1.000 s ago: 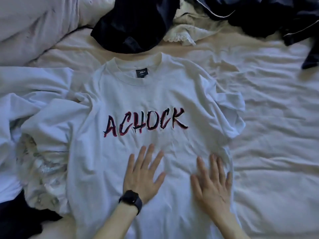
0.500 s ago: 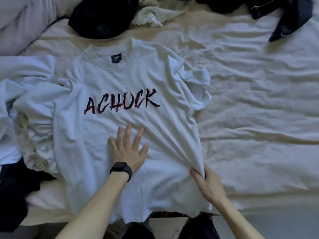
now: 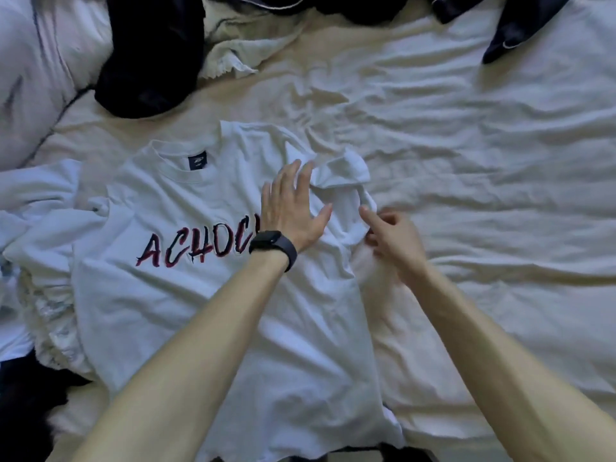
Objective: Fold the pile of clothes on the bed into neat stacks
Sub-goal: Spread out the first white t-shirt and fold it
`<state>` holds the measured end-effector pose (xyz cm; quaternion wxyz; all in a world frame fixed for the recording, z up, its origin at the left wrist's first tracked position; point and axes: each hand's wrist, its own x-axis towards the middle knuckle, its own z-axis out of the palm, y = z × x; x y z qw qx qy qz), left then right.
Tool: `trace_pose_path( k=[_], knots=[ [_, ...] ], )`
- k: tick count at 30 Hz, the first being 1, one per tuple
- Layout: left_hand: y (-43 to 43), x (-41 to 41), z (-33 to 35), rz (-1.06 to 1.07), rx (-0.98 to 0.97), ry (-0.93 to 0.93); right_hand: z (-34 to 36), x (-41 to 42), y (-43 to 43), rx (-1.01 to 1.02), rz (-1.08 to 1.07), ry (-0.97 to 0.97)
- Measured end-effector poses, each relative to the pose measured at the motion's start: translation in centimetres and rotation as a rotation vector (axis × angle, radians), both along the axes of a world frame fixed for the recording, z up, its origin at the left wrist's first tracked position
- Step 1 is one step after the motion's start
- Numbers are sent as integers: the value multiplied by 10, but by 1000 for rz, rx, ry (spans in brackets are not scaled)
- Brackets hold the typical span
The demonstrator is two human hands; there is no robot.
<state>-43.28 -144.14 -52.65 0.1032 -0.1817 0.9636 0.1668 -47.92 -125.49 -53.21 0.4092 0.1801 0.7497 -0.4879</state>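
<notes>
White T-shirt [image 3: 200, 311] face up, left grip [image 3: 288, 208] spread flat, right grip [image 3: 391, 241] seemingly pinching bunched sleeve [image 3: 340, 171]

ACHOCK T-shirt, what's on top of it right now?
The left hand lies flat on the T-shirt, hiding the end of its red lettering. The right hand pinches the shirt's edge just below the crumpled sleeve. Whatever lies under the shirt is covered.
</notes>
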Motion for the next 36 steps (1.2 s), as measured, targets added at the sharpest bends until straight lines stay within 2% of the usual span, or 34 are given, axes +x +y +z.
trace_pose_path(
  k=[3,5,7,9,11,12,15,17,20,22,24,27,30,33,35,36],
  knots=[
    [-11,-64,-1,-226,-159,-268,-14,-24,-21,-42,-96,-6],
    [-14,-90,-3,-262,-184,-301,-18,-30,-17,-16,-89,67],
    [-11,-111,1,-91,40,-165,-16,-33,-1,5,-197,128],
    [1,-133,1,60,306,-40,-10,-31,22,-74,-429,198],
    [20,-153,1,-26,343,-47,-5,-24,42,-93,-591,268],
    [30,-161,-1,-94,323,-92,-6,-19,51,-35,-595,291],
    [54,-172,-13,-264,125,-244,-14,-13,68,229,-490,241],
    [65,-175,-19,-330,4,-256,-20,-18,75,192,-499,114],
    [77,-187,-23,-380,48,-196,-19,-33,81,130,-427,12],
    [82,-200,-22,-274,214,-131,-17,-36,88,120,-382,62],
    [87,-210,-23,-195,287,-42,-12,-37,94,72,-455,172],
    [98,-213,-30,-290,168,-78,-11,-34,101,188,-421,294],
    [106,-199,-37,-317,-27,-52,-18,-28,104,350,-290,295],
    [102,-153,-32,-146,-22,147,-14,-28,96,386,-300,311],
    [89,-103,-26,-1,-8,204,-5,-19,86,479,-212,443],
    [80,-73,-25,62,-7,188,0,-11,80,539,-122,569]
  ],
)
